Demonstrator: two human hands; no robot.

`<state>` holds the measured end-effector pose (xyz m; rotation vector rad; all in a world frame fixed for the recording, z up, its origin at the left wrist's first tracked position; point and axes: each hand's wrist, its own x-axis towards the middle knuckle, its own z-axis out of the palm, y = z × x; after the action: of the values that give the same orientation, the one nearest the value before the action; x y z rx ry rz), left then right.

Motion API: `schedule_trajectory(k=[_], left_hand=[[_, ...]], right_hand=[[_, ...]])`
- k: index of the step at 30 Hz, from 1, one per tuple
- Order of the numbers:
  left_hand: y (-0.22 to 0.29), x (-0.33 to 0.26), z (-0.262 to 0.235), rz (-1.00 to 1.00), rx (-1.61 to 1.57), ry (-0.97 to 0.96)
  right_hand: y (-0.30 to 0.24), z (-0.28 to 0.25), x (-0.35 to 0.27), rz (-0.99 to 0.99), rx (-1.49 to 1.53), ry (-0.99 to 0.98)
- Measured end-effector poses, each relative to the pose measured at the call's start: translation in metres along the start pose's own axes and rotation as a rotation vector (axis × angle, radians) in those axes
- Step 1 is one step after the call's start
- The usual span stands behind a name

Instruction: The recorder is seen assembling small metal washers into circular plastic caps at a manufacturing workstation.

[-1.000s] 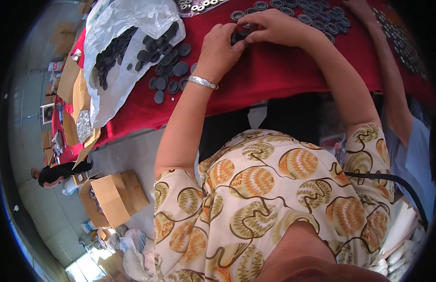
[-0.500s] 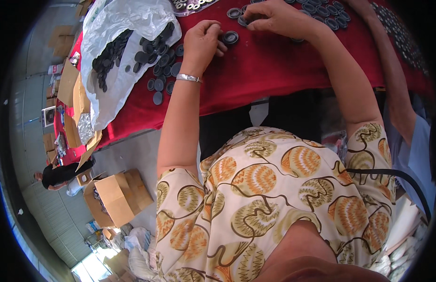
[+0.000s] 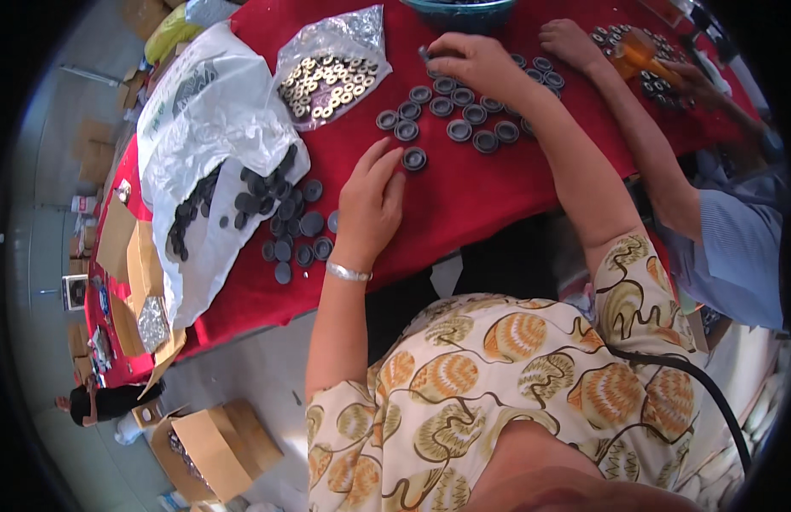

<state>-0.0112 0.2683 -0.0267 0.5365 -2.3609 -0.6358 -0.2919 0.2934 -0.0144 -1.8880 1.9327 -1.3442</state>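
My left hand (image 3: 374, 205) rests on the red cloth with its fingers apart and loosely stretched, beside a single dark round cap (image 3: 414, 158). Nothing shows in it. Farther out, my right hand (image 3: 479, 65) pinches a small dark round cap (image 3: 424, 54) between thumb and fingers at the far side of the cap group. Several similar dark caps (image 3: 460, 130) lie under and around that hand, hollow side up. To the left of my left forearm is a loose heap of dark discs (image 3: 311, 224), spilling from a white plastic bag (image 3: 212, 102).
A clear bag (image 3: 331, 85) of pale rings lies beyond my left hand. A teal basin (image 3: 464, 13) stands at the far edge. At right, another person's hand (image 3: 570, 43) rests on the red cloth (image 3: 464, 205), near an orange tool (image 3: 639, 53) and several small ringed parts.
The view has tilted, so the table sits lower and more of its far side shows. My right hand has reached farther away over the caps. My left fingers have straightened.
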Motion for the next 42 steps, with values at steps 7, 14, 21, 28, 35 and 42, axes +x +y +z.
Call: schedule_trajectory(k=[7, 14, 21, 28, 35, 42], left_hand=[[-0.004, -0.062, -0.048, -0.174, -0.149, 0.088], [-0.007, -0.098, -0.085, -0.362, 0.031, 0.203], [-0.018, -0.088, -0.064, -0.170, 0.149, 0.090], [-0.009, -0.073, -0.039, -0.073, 0.139, 0.162], [-0.033, -0.064, -0.054, -0.275, 0.363, 0.219], [-0.033, -0.045, -0.032, -0.137, 0.417, 0.136]], right_hand=[[0.039, -0.080, 0.094, 0.075, -0.652, 0.417], [0.055, -0.067, 0.114, -0.097, -0.735, 0.381], [-0.087, 0.069, 0.023, -0.744, -0.170, -0.443], [-0.102, 0.113, -0.012, -0.560, -0.132, -0.702], [-0.090, 0.083, 0.009, -0.148, 0.125, -0.687], [-0.072, 0.086, 0.009, -0.240, 0.052, -0.456]])
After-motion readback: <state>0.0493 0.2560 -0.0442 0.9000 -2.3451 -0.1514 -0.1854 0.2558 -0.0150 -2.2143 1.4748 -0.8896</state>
